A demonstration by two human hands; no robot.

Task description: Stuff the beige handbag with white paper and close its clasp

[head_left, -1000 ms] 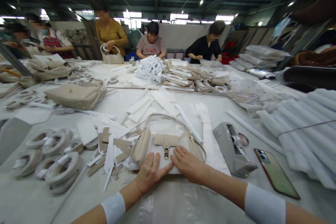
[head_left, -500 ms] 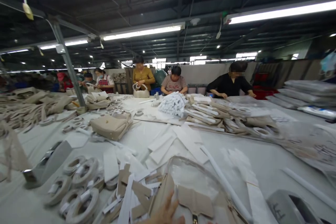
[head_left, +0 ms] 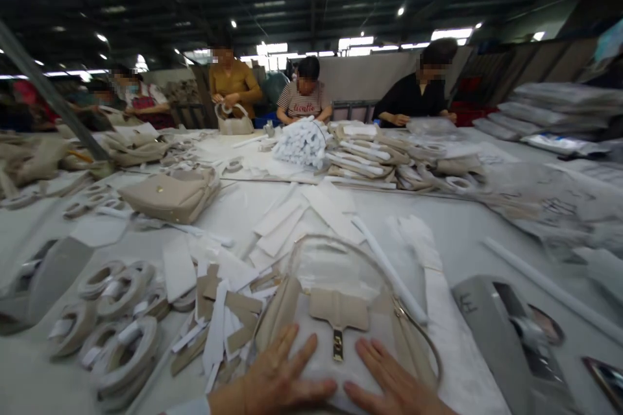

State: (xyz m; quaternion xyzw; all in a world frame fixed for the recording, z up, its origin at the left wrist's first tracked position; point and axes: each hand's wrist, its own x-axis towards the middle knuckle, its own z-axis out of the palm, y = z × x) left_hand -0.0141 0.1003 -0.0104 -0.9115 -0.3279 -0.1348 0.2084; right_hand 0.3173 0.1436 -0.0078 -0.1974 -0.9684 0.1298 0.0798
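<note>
A small beige handbag (head_left: 335, 327) with a gold clasp lies flat on the white table (head_left: 467, 240) right in front of me, its handle arching away. My left hand (head_left: 277, 379) lies flat on the bag's lower left, fingers spread. My right hand (head_left: 389, 382) rests flat on its lower right, fingers stretched out. Neither hand grips anything.
Coiled beige straps (head_left: 109, 318) and cut beige and white strips (head_left: 221, 311) lie at my left. A grey tape dispenser (head_left: 501, 337) stands at the right. Another beige bag (head_left: 168, 194), white rolls (head_left: 302, 142) and strap piles lie farther off. Several people work at the table's far side.
The camera swung up half a second ago and has tilted back down. Both hands show again, flat on the bag as they were a second ago.
</note>
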